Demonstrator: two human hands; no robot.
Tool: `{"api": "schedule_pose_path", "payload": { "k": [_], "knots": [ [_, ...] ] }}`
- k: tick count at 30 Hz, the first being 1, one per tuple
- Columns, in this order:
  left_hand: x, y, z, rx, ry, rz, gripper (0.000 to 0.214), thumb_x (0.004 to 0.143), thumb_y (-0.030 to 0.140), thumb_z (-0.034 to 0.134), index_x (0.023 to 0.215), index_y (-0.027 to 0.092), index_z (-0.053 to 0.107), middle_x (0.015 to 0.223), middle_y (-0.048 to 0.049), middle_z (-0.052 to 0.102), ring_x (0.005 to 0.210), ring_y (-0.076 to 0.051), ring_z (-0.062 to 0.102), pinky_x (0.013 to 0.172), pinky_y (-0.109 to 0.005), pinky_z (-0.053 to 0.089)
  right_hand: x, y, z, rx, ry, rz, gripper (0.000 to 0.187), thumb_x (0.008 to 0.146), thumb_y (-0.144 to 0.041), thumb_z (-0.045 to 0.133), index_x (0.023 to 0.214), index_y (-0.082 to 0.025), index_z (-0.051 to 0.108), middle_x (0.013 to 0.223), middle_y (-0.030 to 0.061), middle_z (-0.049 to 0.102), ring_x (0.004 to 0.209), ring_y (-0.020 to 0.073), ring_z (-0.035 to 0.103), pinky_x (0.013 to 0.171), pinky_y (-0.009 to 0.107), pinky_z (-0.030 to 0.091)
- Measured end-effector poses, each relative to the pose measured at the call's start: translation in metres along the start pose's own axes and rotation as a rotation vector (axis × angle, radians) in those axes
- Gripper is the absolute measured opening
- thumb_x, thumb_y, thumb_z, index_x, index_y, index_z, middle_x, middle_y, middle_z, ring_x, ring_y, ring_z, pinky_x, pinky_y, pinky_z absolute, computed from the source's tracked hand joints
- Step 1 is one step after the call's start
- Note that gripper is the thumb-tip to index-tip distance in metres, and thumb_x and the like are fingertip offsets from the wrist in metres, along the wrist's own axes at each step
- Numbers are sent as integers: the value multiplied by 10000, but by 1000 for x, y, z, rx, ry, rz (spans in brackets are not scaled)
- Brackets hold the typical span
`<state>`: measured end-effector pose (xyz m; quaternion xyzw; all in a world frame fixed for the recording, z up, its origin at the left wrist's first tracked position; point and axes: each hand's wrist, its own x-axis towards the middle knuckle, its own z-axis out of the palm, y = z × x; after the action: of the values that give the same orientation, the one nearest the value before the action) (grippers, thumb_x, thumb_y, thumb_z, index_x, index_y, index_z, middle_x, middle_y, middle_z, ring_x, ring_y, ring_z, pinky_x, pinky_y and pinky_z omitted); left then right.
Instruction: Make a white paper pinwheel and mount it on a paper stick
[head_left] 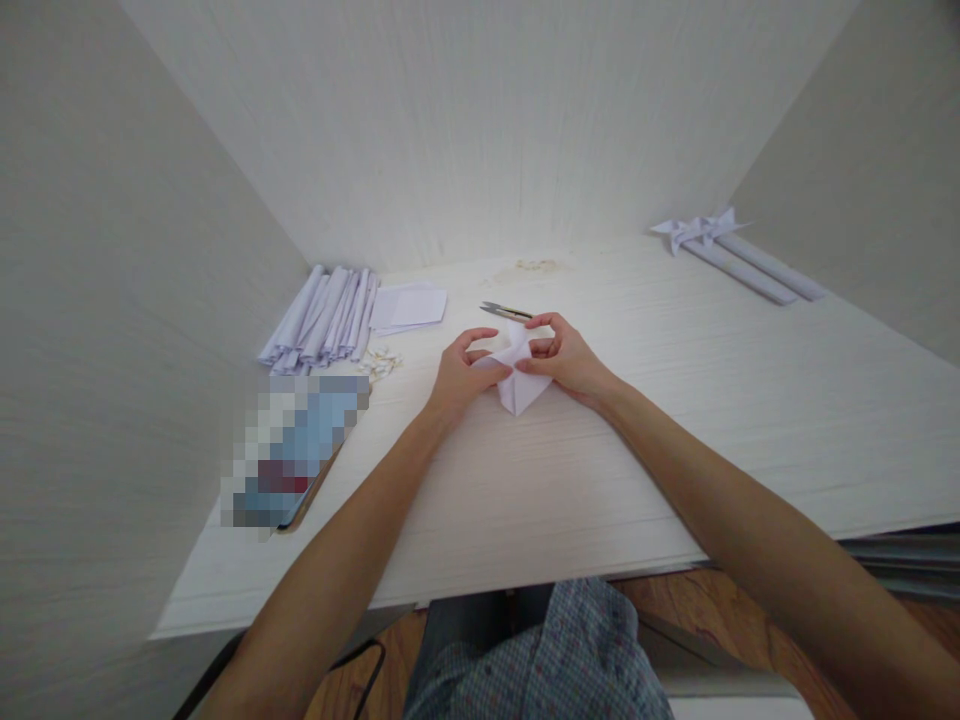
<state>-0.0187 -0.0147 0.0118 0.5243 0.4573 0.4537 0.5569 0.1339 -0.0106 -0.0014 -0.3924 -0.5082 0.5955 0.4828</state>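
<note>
A folded sheet of white paper [517, 392] is held between both hands above the middle of the desk, its flaps partly raised. My left hand [465, 372] pinches its left side between thumb and fingers. On the right side, my right hand [564, 362] grips it with the thumb low on the fold and the index finger at the upper edge. Just beyond the fingers lie thread snips [504, 310], their handle end partly hidden by my right hand. Further left rests a small stack of white paper squares [409, 306].
Several rolled paper tubes [322, 315] lie at the back left, near small white-and-tan pieces [381, 362]. A blurred phone-like device [304, 450] sits at the left. Paper pinwheels [701, 230] on tubes lie at the back right. Walls enclose three sides.
</note>
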Motion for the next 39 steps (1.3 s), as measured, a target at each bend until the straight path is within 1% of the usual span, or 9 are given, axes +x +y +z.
{"api": "schedule_pose_path", "payload": {
  "k": [8,11,14,17,21,25,30,33,39],
  "knots": [
    [2,-6,3,-32,110,21,471,458,165,681,909,173,545,600,26,607,523,-114,548,534,-244,437,0,2,3,5,62,-60,513,519,-215,703,894,-236,353,611,-86,573,507,81,538,515,214,407],
    [3,-7,4,-108,191,40,451,453,167,676,881,173,535,610,34,595,552,-110,553,571,-251,450,-1,0,5,50,96,-121,447,565,-215,670,889,-254,365,748,-59,603,590,81,555,561,219,431],
    [5,-8,5,-173,288,56,421,456,169,668,852,176,525,624,39,590,550,-94,539,577,-247,451,-2,-1,4,56,71,-210,354,606,-192,624,879,-267,413,955,-21,601,718,105,575,631,268,468],
    [7,-8,4,-222,352,52,410,448,162,665,829,172,516,629,38,588,564,-94,542,591,-253,457,-2,0,1,-6,45,-307,251,597,-168,624,809,-247,516,1095,9,545,830,138,575,694,322,488],
    [7,-8,4,-241,357,51,403,443,161,667,817,164,517,611,38,586,559,-95,542,587,-251,456,0,6,-1,-191,-12,-345,101,575,-185,670,665,-199,626,1089,58,530,946,186,552,721,333,492],
    [7,-8,4,-232,339,64,395,442,159,667,808,161,518,588,49,584,528,-84,524,559,-236,446,2,8,-1,-217,-31,-317,82,547,-221,715,603,-193,663,975,51,589,847,161,577,712,316,490],
    [5,-9,5,-157,307,103,380,468,179,670,817,165,523,580,56,587,502,-79,516,535,-228,431,5,10,1,-199,52,-292,100,542,-279,724,571,-194,680,831,33,628,679,110,551,612,262,464],
    [3,-10,6,-115,286,132,366,479,181,671,815,171,526,567,58,589,488,-79,515,520,-220,412,6,11,2,-233,86,-257,138,551,-314,716,537,-184,669,790,30,623,571,80,500,527,242,426],
    [3,-12,6,-93,244,195,359,486,160,671,816,171,530,536,60,587,483,-84,529,512,-213,402,6,11,3,-310,134,-245,191,557,-335,702,505,-161,643,791,38,604,530,66,460,479,235,368]
  ]
}}
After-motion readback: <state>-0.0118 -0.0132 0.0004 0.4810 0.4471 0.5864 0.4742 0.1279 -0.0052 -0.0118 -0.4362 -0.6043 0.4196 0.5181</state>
